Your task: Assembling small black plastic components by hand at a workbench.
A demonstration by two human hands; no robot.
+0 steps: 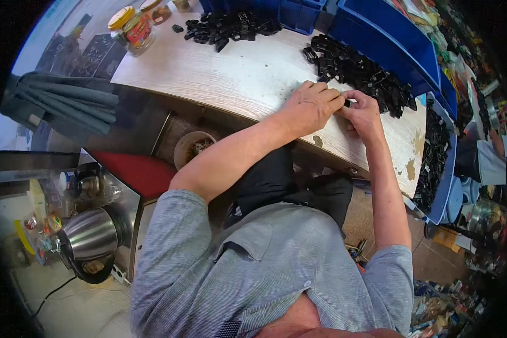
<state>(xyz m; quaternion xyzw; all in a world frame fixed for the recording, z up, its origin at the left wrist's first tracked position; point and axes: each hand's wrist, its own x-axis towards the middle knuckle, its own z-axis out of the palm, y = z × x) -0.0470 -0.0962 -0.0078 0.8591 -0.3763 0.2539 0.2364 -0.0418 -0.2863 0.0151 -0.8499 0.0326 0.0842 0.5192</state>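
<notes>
My two hands meet over the white tabletop (231,73), close to the front edge. Between the thumb and forefinger of my right hand (363,115) a small black part (351,103) shows; its exact kind is too small to tell. My left hand (312,107) comes in from the left, back upward, its closed fingertips against the right fingers. What the left fingers pinch is hidden. Just beyond the hands lies a heap of small black plastic parts (357,70), some with bright metal bits.
A second heap of black parts (231,29) lies farther back. Blue bins (388,36) line the far edge; a blue crate (440,197) of black parts stands at the right. A yellow-lidded jar (132,31) is far left. A steel kettle (93,234) sits lower left.
</notes>
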